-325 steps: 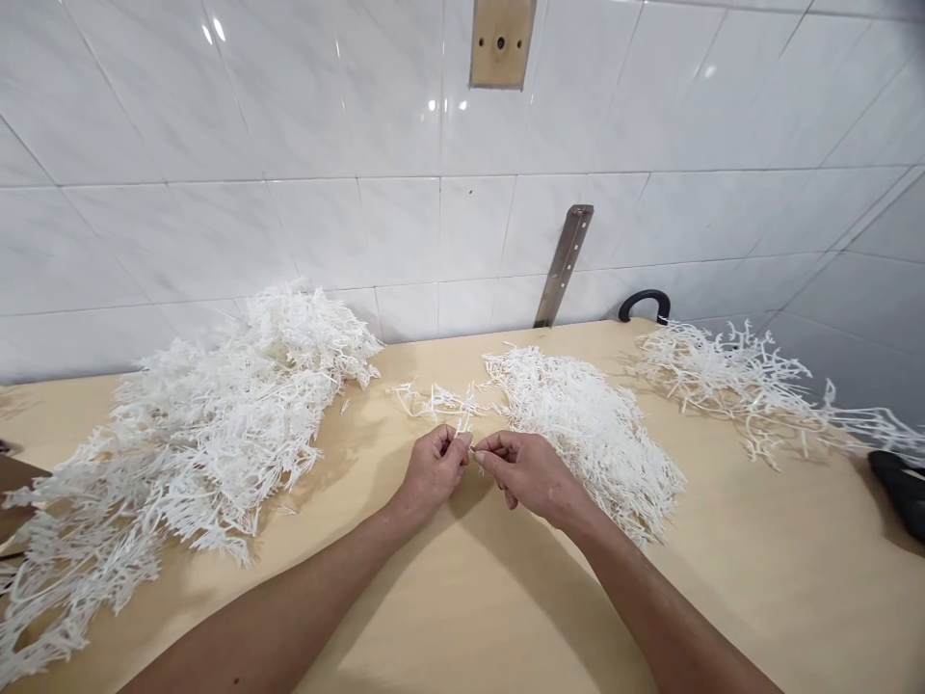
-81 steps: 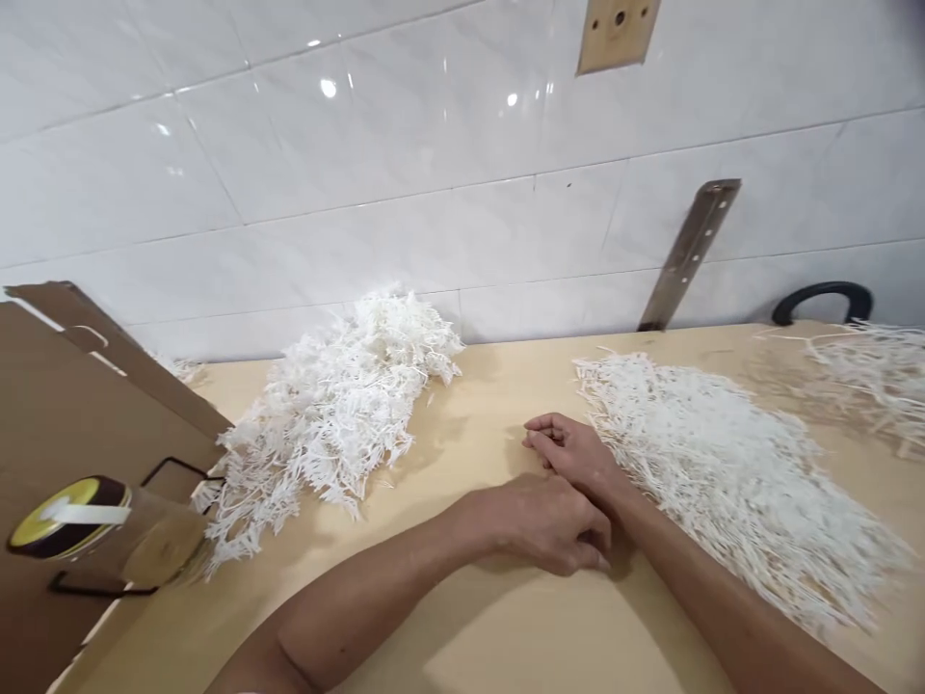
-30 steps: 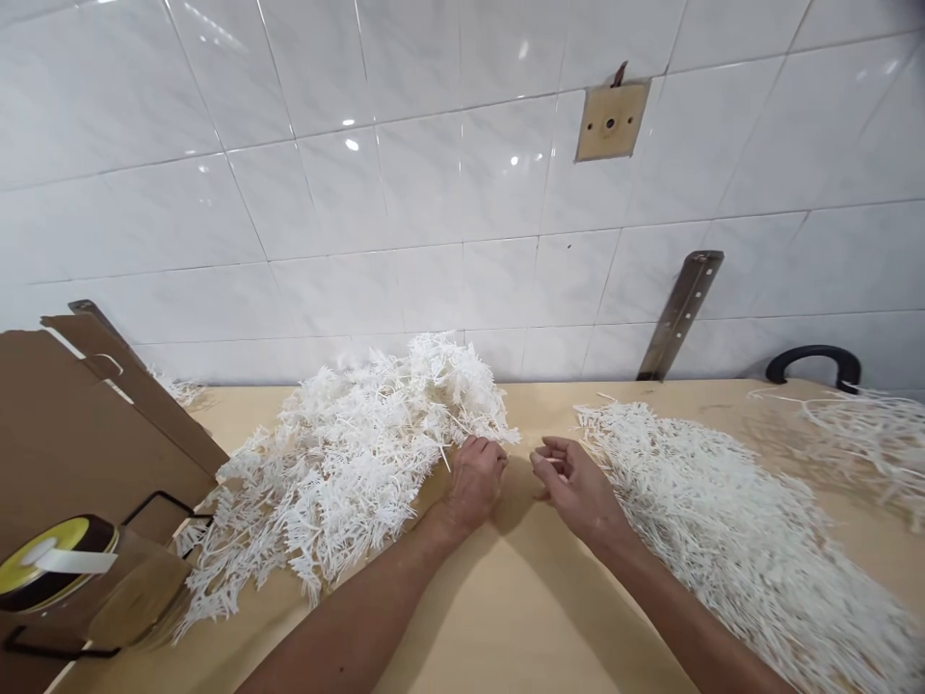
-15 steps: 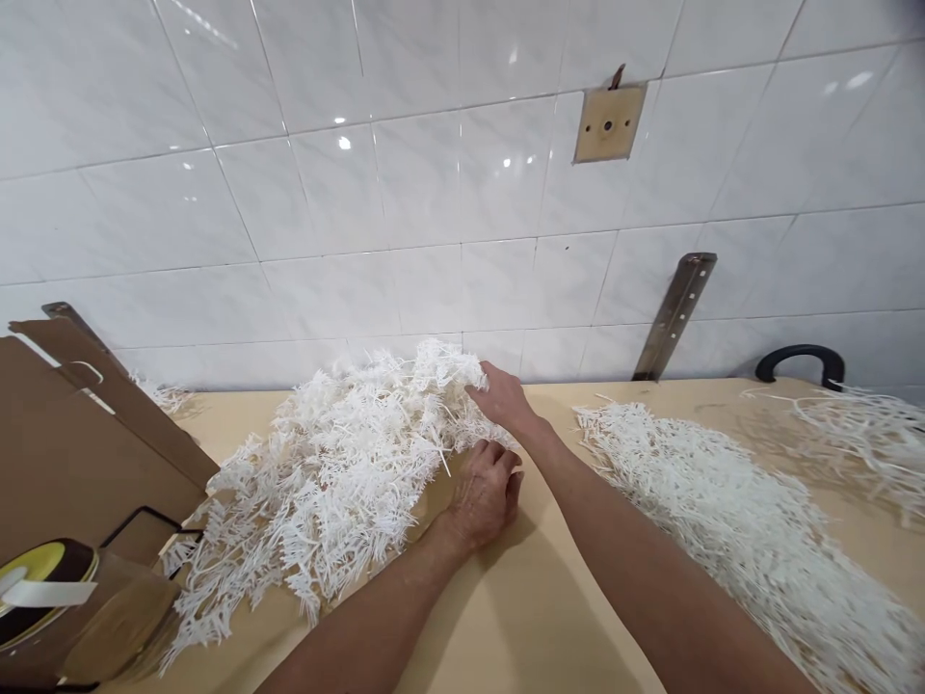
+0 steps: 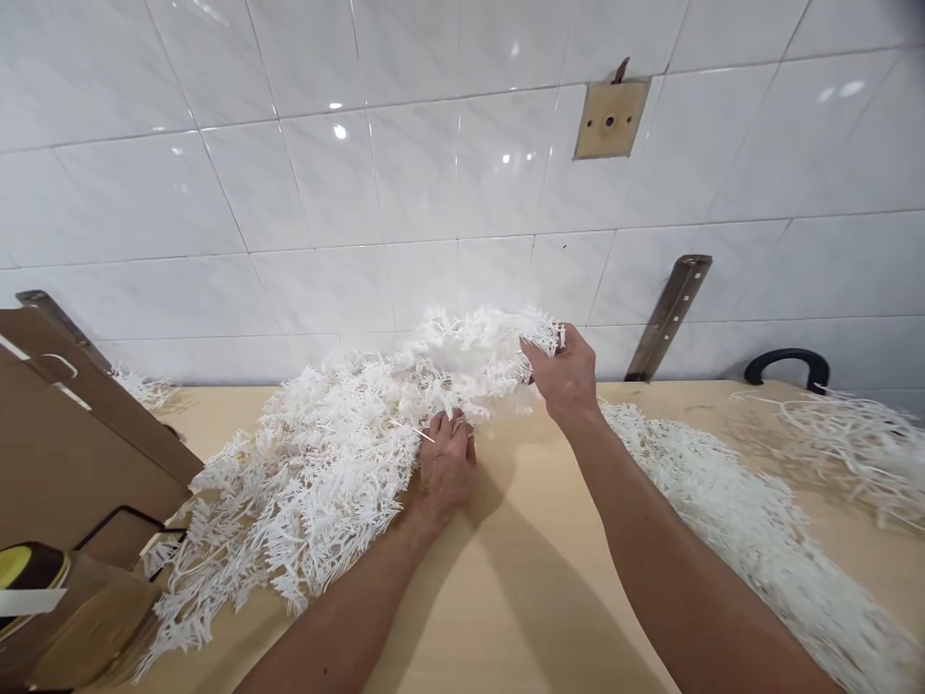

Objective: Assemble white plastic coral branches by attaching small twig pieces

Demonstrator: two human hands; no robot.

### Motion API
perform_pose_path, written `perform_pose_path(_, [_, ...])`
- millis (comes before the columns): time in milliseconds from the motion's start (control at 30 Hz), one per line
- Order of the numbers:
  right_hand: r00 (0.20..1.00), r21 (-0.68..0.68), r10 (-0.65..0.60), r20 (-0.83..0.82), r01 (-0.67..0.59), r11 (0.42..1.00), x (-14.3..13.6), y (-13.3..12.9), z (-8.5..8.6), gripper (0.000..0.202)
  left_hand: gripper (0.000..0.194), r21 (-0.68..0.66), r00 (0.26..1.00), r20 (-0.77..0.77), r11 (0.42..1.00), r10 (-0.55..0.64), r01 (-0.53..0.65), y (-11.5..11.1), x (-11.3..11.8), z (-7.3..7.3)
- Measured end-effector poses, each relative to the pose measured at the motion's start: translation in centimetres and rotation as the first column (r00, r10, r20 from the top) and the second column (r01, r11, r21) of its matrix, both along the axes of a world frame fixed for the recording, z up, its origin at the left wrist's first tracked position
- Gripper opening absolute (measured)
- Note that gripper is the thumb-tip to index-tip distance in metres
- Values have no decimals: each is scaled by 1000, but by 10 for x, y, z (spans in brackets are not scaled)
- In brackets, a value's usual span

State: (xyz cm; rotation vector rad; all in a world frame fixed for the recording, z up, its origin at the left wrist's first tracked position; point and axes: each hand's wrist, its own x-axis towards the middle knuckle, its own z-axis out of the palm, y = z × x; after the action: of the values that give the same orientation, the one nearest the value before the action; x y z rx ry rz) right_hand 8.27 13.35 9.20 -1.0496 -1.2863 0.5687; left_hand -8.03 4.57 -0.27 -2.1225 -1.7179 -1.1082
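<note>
A large heap of white branching plastic sprigs (image 5: 325, 472) lies on the pale wooden table (image 5: 535, 578), left of centre. My right hand (image 5: 568, 376) is closed on a clump of the sprigs (image 5: 481, 337), lifting it off the heap's upper right side near the wall. The clump still trails into the heap. Lower down, my left hand (image 5: 448, 467) presses against the heap's right edge. Its fingers are curled on the sprigs there, with the fingertips partly hidden among them.
A second flat pile of finer white strands (image 5: 729, 511) lies to the right. Beyond it are loose white stems (image 5: 859, 448) and a black curved handle (image 5: 787, 361). At left stand a cardboard box (image 5: 79, 434) and a tape roll (image 5: 33, 578). A metal bracket (image 5: 669, 318) leans on the tiled wall.
My right hand has moved right and slightly up, drawing the clump out from the heap. My left hand has shifted left and up, against the sprigs. The view has turned slightly.
</note>
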Motion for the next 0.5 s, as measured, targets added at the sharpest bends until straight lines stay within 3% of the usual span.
perform_pose_path(133, [986,56,-18,-167,27,998,9,0,12,30,12,138,983,178,990,-51,27,6,-9,5])
perform_pose_path(267, [943,58,-1,-332,22,998,15,-6,23,29,22,114,949,314,992,11,-50,10,-17,6])
perform_pose_path(367, [895,34,145,-422,-145,989,16,-14,31,34,36,14,976,206,997,65,-69,12,-21,6])
perform_pose_path(500, [820,55,328,-470,-343,938,11,-24,40,33,30,-143,998,-28,988,56,-60,13,-27,4])
